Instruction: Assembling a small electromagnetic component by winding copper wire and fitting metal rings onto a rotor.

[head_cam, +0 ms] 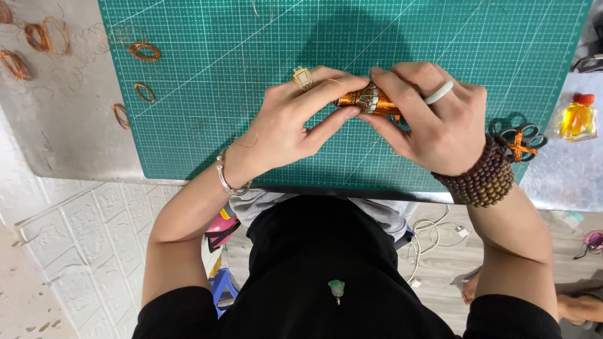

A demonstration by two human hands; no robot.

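Note:
Both hands meet over a green cutting mat [239, 56] and hold one small copper-wound motor rotor [369, 100] between them. My left hand [295, 122] pinches the rotor's left end with thumb and forefinger; it wears a gold ring and a silver bracelet. My right hand [433, 122] grips the right part from above, covering most of it; it wears a pale ring and stacked brown bead bracelets at the wrist. A thin strand of copper wire seems to run off the rotor toward my left fingers.
Several copper wire coils [144, 51] lie at the mat's left edge and on the grey table [56, 125] beyond. Scissors [518, 139] wrapped in orange wire sit right of my wrist. A small yellow bottle [578, 117] with a red cap stands at far right.

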